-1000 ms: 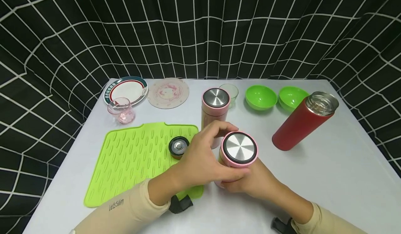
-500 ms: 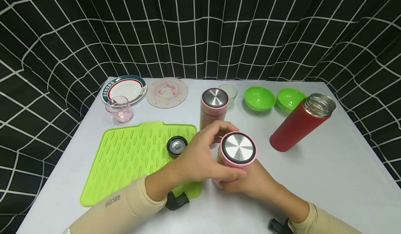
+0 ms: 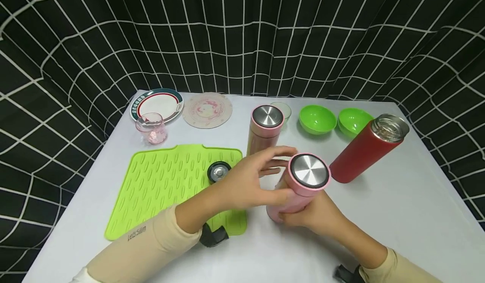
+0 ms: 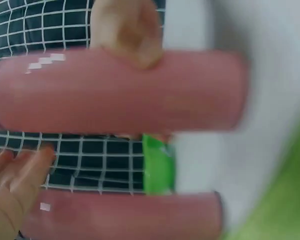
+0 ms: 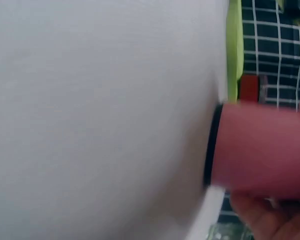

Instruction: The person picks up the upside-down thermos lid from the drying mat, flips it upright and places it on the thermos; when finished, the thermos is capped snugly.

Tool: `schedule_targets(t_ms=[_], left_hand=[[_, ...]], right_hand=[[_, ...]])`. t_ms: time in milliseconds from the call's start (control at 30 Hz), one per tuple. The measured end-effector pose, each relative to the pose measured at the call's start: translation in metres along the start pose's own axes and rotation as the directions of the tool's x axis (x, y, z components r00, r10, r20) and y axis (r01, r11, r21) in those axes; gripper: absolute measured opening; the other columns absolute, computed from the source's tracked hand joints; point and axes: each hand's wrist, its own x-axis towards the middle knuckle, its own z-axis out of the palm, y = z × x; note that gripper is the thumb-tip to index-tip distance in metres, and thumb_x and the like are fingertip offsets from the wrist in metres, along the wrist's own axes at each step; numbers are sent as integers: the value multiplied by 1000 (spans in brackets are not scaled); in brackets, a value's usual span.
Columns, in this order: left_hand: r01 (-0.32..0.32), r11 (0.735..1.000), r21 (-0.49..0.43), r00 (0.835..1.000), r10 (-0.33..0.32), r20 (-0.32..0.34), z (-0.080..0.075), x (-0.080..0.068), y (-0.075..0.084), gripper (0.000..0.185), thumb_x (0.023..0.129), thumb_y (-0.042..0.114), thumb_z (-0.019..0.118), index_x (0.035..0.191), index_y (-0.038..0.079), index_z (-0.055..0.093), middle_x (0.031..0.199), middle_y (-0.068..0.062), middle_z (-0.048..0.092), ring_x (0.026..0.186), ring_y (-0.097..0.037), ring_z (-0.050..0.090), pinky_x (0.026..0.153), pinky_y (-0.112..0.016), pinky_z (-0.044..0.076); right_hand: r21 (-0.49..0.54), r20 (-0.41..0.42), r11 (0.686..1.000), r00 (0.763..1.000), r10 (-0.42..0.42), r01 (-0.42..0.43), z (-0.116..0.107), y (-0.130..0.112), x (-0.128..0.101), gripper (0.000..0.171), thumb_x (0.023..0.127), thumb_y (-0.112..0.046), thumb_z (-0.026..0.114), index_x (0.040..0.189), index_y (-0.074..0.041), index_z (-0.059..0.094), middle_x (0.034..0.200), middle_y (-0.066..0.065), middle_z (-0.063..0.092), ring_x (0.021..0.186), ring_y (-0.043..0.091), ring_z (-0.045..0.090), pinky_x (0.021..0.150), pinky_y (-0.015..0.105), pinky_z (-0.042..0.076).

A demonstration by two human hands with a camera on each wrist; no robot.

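Observation:
My right hand (image 3: 314, 215) grips a pink thermos (image 3: 286, 205) with a steel-topped lid around its lower body, tilted to the right. Its dark-edged base shows in the right wrist view, where the thermos body (image 5: 260, 150) is blurred. My left hand (image 3: 246, 180) is spread at the near left of this thermos, its thumb overlapping the side in the head view. From the left wrist, the left fingers (image 4: 27, 175) appear apart from the held thermos (image 4: 125, 92). A second pink thermos (image 3: 261, 137) stands upright just behind the left hand.
A lidless red thermos (image 3: 363, 152) leans right. Behind are two green bowls (image 3: 317, 119), a clear glass (image 3: 285, 108), a round mat (image 3: 207, 110), a plate (image 3: 157, 105) and a pink glass (image 3: 154, 131). A black-rimmed lid (image 3: 218, 171) lies on the green mat (image 3: 163, 182).
The thermos in my right hand has shifted right and tipped from nearly upright to a rightward lean. My left fingers have opened away from it. The view has shifted slightly.

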Motion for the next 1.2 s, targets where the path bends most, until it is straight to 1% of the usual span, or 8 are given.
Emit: schedule_targets(t_ms=[233,400,500,767,867,1000,1100,1200], left_hand=[[164,928,334,972,-93,-217,-40,-47,-12,38,83,16,76,120,20,66,111,10,64,98,-9,63,84,-33,54],[335,765,550,934,-194,-299,-86,-58,-24,34,84,16,71,118,20,69,116,7,65,101,-17,62,85,-38,51],[393,701,595,917,-253,-307,-99,-60,-37,36,85,21,72,121,18,68,119,2,65,103,-21,61,84,-40,50],[367,703,610,929,-311,-201,-91,-50,-61,79,70,48,85,135,15,56,121,-4,60,106,-21,57,84,-38,50],[362,634,684,927,-326,-188,-85,-44,-66,91,62,54,87,136,12,55,121,-5,57,109,-21,55,89,-38,49],[389,534,751,895,-412,-170,-83,-41,-70,80,62,44,89,126,5,60,114,-5,60,104,-22,57,89,-38,49],[419,521,743,880,-435,-191,-84,-43,-68,66,62,35,87,117,5,64,105,-3,62,94,-20,58,83,-37,50],[437,540,719,881,-418,-221,-83,-49,-55,65,58,37,87,112,9,66,101,2,60,87,-16,57,76,-34,50]], right_hand=[[-181,-286,931,922,260,-319,-22,5,3,50,70,-8,86,111,-1,58,98,9,65,81,22,59,67,31,53],[-190,-377,893,870,318,-409,-33,17,35,53,73,-10,80,116,1,51,104,15,62,91,26,56,79,37,48],[-169,-412,881,844,344,-441,-35,23,48,58,74,-12,79,121,0,48,109,16,60,98,28,54,85,40,44],[-46,-375,893,836,400,-447,-45,26,62,64,73,-3,77,127,3,44,118,19,56,105,30,52,93,41,41],[-9,-356,893,836,417,-449,-50,25,63,68,73,0,77,131,5,41,122,22,54,110,32,51,96,43,41],[-63,-387,865,811,439,-498,-45,18,54,85,77,-12,80,143,2,28,137,22,44,125,37,42,103,50,38],[-110,-472,873,798,374,-475,-30,2,33,91,79,-16,80,147,0,23,143,19,36,130,34,32,103,49,36],[-172,-515,922,829,217,-348,-8,-20,6,75,79,-8,79,140,0,37,136,13,42,120,25,36,92,37,38]])
